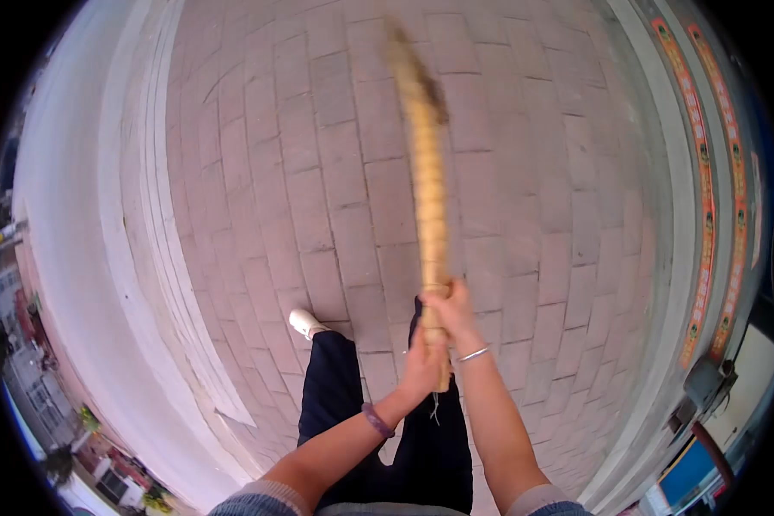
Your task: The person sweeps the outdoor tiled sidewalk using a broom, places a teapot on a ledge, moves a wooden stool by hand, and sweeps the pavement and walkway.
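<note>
A long yellowish bamboo stick (431, 198) with ringed joints points away from me over the paving, slightly bent. Its far end is darker and smeared by motion, so its shape there is unclear. My right hand (452, 310) is closed around the lower shaft. Just below it, nearer my body, my left hand (424, 363) is wrapped round the butt end. A thin pale cord (435, 408) dangles from the bottom of the stick.
Brick paving (335, 172) lies underfoot. A pale ledge (138, 215) runs along the left side. Orange-red printed strips (707, 215) line the right side, with a grey box-like object (707, 383) near their lower end. My white shoe (304, 322) shows below.
</note>
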`<state>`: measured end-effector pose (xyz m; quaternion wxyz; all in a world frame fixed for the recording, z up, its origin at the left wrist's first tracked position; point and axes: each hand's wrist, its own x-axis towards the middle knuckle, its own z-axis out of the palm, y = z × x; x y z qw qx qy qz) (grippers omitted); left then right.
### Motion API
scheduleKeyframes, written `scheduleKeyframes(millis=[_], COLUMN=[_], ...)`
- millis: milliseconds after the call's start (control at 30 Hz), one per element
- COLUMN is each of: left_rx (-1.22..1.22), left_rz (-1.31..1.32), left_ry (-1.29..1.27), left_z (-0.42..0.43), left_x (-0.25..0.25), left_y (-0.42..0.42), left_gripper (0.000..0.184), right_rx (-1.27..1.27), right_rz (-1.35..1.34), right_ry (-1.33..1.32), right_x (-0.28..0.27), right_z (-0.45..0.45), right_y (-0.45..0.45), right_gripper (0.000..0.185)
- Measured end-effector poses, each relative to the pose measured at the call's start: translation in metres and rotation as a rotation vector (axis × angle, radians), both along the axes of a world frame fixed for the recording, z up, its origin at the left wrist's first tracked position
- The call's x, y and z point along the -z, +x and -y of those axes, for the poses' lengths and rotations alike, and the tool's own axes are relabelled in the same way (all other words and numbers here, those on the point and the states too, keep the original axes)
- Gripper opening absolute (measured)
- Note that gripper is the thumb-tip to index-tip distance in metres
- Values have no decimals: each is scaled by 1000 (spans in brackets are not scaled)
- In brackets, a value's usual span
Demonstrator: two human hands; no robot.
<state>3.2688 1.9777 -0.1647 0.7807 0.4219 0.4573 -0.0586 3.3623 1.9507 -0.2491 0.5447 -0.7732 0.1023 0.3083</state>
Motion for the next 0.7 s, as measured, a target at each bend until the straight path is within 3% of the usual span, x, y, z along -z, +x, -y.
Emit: scheduleKeyframes(millis=[67,133,200,267,300,333,367,400,467,533,600,633,700], left_rx=[257,535,449,293,145,-25,-95,-169,-285,-447,-374,-295,39], left_rz=[-61,-103,-165,-140,-179,-319,-380,-444,-368,-228,-238,-221,-153], left_ry=[-31,-116,-266,-265,-241,-228,-194,-130,58,265,148,46,31], left_z=[-25,-87,-150,-205,-227,-245,-260,-271,-289,-296,-277,-270,-251], left_x=[11,30,43,65,53,30,20,14,-5,-15,-28,-31,-15], left_y=[-16,-21,-46,-132,-173,-202,-238,-260,-260,-267,-284,-289,-310], left_gripper=[27,29,28,25,15,18,26,28,28,29,34,37,47], right_rx=[143,231,331,144,-22,-12,-374,-346,-561,-565,-550,-526,-261], right_rz=[-403,-436,-529,-507,-443,-501,-349,-456,-591,-556,-526,-543,-574], right_ry=[96,85,-15,48,-70,11,-149,113,165,243,369,285,212], right_x=[-22,0,34,61,33,55,46,45,19,-18,-45,-57,-80], right_z=[-15,-44,-89,-151,-201,-232,-269,-297,-346,-371,-356,-338,-303], right_y=[12,-6,-43,-117,-151,-204,-234,-260,-276,-283,-283,-276,-269], right_gripper=[15,11,11,10,9,9,9,12,14,13,13,22,19])
